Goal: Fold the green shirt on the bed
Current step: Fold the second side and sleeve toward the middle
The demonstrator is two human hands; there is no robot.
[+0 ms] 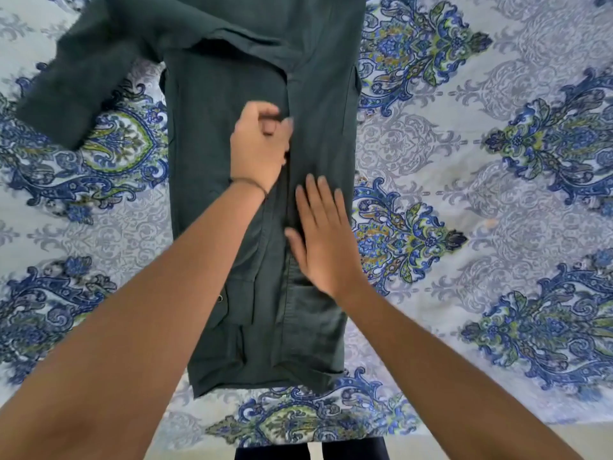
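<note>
Left hand (258,147), fingers curled, pinches a fold of the green shirt (225,94) on the bed (497,210); just beside it, right hand (323,240) presses flat, fingers spread; no writing legible

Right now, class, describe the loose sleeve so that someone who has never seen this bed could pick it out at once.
Start at the patterned bedspread and find the green shirt lying lengthwise down its middle. From the shirt's far left corner the sleeve juts out diagonally over the print. It alone sticks out of the neat folded strip, well away from both hands.
</note>
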